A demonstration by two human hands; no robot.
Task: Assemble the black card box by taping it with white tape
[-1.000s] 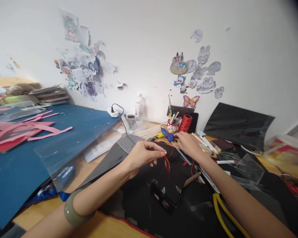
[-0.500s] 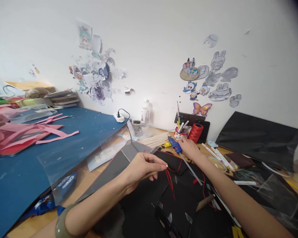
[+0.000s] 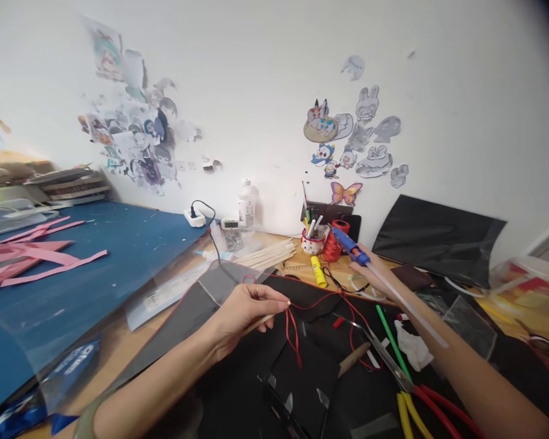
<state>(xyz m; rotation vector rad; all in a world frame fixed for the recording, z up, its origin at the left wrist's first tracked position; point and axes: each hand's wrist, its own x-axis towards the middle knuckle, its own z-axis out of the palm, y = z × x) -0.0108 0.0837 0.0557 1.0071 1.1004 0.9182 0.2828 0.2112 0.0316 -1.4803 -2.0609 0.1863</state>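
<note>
My left hand [image 3: 244, 312] is pinched on a thin wooden stick together with a loop of red string [image 3: 295, 332] that hangs over a black paper piece [image 3: 302, 372]. My right hand [image 3: 370, 271] is lifted above the desk and closed around a blue glue gun [image 3: 348, 245], whose clear glue stick [image 3: 407, 305] runs back along my forearm. The gun's nozzle points toward the red thread spool [image 3: 333, 247] near the wall.
A yellow marker [image 3: 319, 272], a pen cup [image 3: 312, 241], a bundle of wooden sticks [image 3: 268, 251] and a white bottle [image 3: 246, 206] stand near the wall. Scissors with red and yellow handles [image 3: 407, 390] lie at the right. A blue sheet [image 3: 96, 256] with pink strips [image 3: 36, 262] covers the left.
My right hand has picked the blue glue gun up off the desk and raised it to the right. My left hand keeps its pinch on the stick and string.
</note>
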